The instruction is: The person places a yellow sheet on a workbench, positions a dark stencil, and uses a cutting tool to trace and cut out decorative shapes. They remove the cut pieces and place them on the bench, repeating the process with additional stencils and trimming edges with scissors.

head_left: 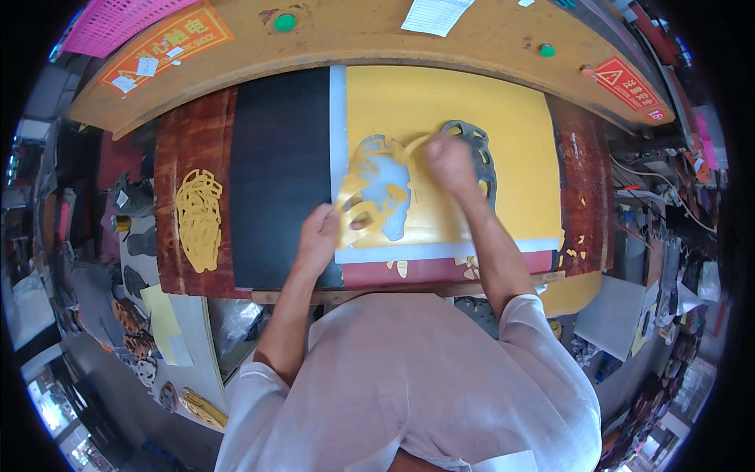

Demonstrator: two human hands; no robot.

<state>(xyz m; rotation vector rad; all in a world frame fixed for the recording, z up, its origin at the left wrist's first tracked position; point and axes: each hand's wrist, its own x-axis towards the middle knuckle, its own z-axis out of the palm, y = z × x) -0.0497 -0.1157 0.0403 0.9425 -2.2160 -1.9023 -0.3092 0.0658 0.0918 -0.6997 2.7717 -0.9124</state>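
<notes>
A yellow cut-out piece (352, 211) with several openings, partly smeared by motion, is lifted over the yellow sheet (503, 94). My left hand (319, 230) grips its lower left side. My right hand (453, 163), blurred and closed, has a yellow strip at its fingers that seems to run on into the same piece. Beneath it, a sole-shaped hole (395, 224) in the sheet shows a pale surface. Just behind and right of my right hand lies a dark grey openwork cutting die (481, 143), flat on the sheet and partly hidden by my wrist.
A stack of yellow cut-outs (200, 224) lies on the reddish-brown board (173, 271) at left, beside a black sheet (279, 181). Yellow scraps (572, 252) are scattered at right. An orange-brown machine beam (346, 39) with green buttons (285, 23) spans the far side.
</notes>
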